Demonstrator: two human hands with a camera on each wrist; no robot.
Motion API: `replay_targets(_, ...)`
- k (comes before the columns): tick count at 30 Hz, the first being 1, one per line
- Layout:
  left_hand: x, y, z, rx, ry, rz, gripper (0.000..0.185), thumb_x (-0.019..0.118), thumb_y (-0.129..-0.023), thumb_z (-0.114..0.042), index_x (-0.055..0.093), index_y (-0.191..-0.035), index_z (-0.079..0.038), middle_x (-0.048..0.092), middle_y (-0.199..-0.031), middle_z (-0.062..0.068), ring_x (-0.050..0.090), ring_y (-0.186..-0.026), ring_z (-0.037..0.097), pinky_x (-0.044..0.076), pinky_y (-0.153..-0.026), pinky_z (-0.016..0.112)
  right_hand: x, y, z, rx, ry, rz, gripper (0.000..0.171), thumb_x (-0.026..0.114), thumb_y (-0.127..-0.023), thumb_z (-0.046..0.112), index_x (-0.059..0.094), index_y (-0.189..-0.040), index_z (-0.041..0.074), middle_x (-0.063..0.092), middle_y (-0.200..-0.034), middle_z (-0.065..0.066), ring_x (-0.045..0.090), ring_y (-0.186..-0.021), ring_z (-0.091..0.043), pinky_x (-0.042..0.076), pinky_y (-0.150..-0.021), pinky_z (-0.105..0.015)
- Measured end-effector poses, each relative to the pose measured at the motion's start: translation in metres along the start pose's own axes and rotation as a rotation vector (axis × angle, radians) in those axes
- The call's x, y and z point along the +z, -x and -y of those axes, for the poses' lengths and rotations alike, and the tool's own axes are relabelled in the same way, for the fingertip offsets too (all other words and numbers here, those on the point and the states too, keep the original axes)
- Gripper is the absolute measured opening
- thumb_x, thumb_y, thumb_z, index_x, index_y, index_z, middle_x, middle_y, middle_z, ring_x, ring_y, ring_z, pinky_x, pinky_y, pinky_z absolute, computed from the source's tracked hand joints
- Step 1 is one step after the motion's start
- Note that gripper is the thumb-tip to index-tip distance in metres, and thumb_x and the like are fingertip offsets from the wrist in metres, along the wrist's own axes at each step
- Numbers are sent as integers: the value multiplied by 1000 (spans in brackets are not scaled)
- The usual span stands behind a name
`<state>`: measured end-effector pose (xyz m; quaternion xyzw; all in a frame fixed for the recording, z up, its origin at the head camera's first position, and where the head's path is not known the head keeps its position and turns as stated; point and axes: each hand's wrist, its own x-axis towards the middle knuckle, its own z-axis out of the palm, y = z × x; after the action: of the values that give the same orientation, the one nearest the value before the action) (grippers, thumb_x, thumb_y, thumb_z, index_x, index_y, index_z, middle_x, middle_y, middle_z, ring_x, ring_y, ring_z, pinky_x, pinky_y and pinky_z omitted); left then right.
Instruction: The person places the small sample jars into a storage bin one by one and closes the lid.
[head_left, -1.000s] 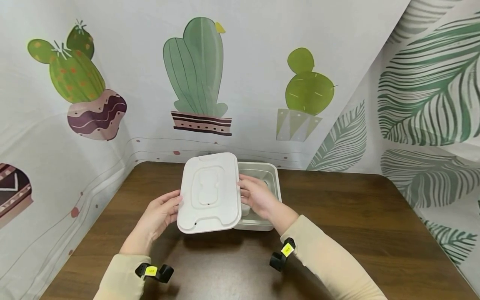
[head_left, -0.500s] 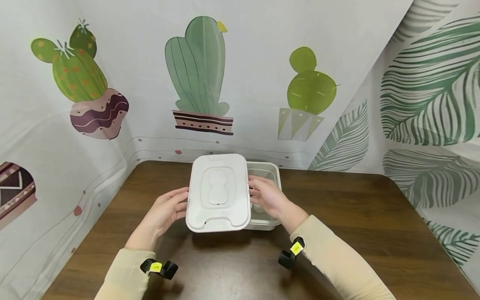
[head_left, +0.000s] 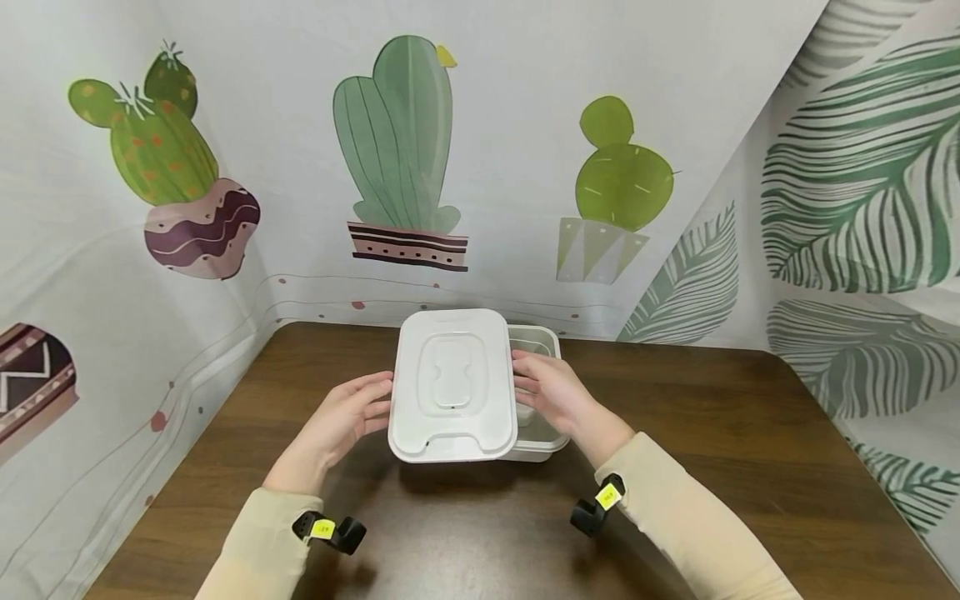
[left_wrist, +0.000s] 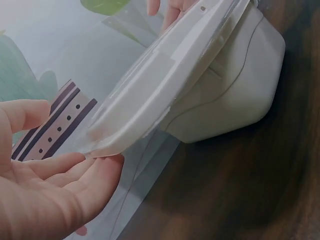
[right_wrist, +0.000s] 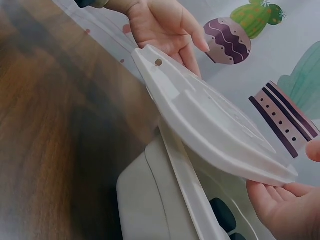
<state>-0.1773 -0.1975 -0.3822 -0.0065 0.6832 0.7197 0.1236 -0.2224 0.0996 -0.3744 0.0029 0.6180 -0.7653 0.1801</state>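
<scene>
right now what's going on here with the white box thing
A person holds a white lid between both hands, the left hand at its left edge and the right hand at its right edge. The lid hangs tilted above an off-white lunch box that stands on the brown table. It covers most of the box, but is not seated: the box's right side shows open, and the wrist views show a gap between lid and rim.

The lid [head_left: 453, 386] hangs tilted over the lunch box [head_left: 538, 398] on the table [head_left: 720, 450], offset toward nine o'clock, with the left hand [head_left: 345, 415] at its nine o'clock edge and the right hand [head_left: 553, 393] at three o'clock.
</scene>
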Motion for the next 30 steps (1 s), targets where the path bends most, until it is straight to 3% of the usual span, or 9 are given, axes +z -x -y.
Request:
replay_targets(6,5,-4,-2,-3,-23,11,59,49,-98,-28,29,-143,5,47,-136,22,65,-96,11,55,-85,30,-7,3,2,-2,3,-10,51,44,-92,10,36,-140,-5,57,-117,-8,61,-96,-10,52,-85,-27)
replay_targets(10,9,-6,-4,-13,-6,29,62,45,-100,-33,24,-146,2,34,-147,23,64,-103,16,53,-88,33,-13,5,4,-9,22,-15,50,45,-92,10,37,-139,-6,57,-115,-4,61,-97,-11,51,-86,-27)
replay_targets(22,20,-13,-11,-28,68,52,61,44,-100,-34,24,-145,3,35,-147,22,60,-109,19,51,-93,36,-28,10,9,-11,29,-27,50,44,-96,13,34,-140,-9,53,-112,-3,59,-90,-6,51,-82,-22)
replay_targets(30,30,-19,-13,-27,49,73,60,42,-100,-32,24,-144,5,35,-147,25,55,-118,26,49,-97,38,-38,13,13,-15,20,-48,49,44,-98,15,34,-137,-12,51,-113,-2,60,-91,-5,50,-86,-23)
